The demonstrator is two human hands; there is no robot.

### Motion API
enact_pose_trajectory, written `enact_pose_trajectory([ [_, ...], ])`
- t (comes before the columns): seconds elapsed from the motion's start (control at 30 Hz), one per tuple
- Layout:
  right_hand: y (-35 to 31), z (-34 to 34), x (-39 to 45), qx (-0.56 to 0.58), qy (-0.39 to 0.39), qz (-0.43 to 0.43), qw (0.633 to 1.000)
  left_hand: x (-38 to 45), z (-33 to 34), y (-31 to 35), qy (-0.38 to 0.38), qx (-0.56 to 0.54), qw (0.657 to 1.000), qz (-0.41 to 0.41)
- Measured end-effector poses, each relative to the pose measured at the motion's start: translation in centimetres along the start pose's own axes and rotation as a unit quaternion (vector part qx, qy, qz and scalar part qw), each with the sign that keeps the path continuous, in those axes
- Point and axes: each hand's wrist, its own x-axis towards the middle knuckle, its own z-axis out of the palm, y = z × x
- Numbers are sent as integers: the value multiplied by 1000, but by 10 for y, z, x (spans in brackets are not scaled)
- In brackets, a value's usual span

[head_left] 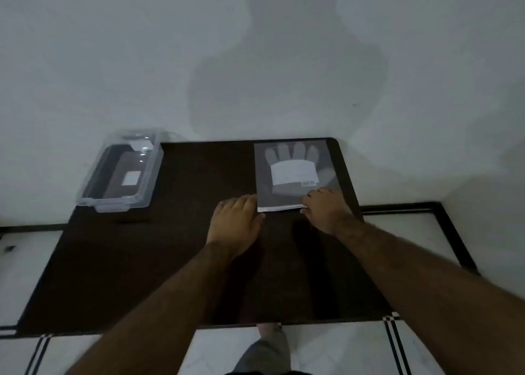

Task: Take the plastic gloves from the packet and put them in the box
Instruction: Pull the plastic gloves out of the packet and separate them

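Observation:
A flat grey packet (292, 173) with a glove picture and a white label lies at the far right of the dark table (184, 261). My right hand (326, 208) grips the packet's near right corner, fingers on top and thumb at its edge. My left hand (237, 224) rests on the table, its fingertips touching the packet's near left corner. A clear plastic box (119, 176) stands open at the table's far left corner, apart from both hands. No gloves are visible outside the packet.
The table stands against a white wall (255, 48). White floor tiles with dark borders (397, 232) surround it. My leg and foot (270, 346) show below the near edge.

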Motion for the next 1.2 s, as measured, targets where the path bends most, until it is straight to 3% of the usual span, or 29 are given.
enact_pose_trajectory([
  [0.23,22,31,60,63,-120,-24,990,50,64,17,-92,-87,992,18],
  [0.43,41,40,87,56,-133,-88,986,70,88,30,-99,-91,990,38],
  [0.73,64,32,128,201,-285,-95,932,85,103,37,-97,-96,990,41],
  [0.97,77,39,143,284,-289,-91,910,87,114,36,-76,-89,992,52],
  [1.2,70,46,141,270,-251,-53,928,90,115,39,-71,-53,995,54],
])
